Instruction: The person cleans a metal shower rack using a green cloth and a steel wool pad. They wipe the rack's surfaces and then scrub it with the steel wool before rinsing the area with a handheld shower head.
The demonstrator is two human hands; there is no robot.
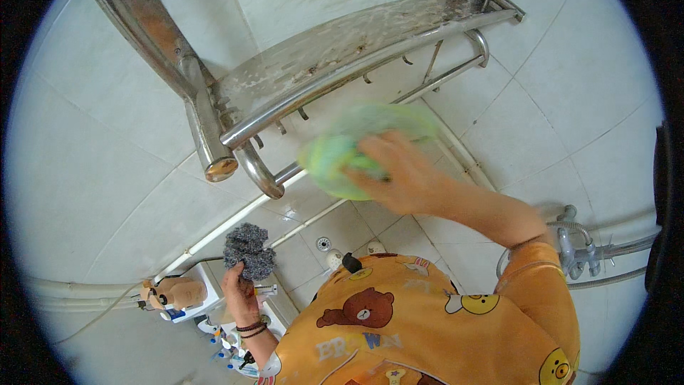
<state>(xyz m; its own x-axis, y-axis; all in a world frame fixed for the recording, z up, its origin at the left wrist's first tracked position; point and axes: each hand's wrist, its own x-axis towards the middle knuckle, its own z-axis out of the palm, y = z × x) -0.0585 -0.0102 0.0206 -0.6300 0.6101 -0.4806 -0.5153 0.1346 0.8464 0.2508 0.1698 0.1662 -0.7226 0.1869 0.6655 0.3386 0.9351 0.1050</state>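
**Head cam: wide fisheye, facing down**

We look from the wearer's head, above the metal shelf (335, 50), onto its top face. Shelf's near; floor tiles (340, 225) lie farther off, below it. Our side of the shelf: wearer's orange shirt (434, 317).

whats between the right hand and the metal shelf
In the head view, the blurred green cloth, held in the right hand, shows between that hand and the metal shelf.

Orange bear-print shirt (442, 314), dark bracelets (251, 328)
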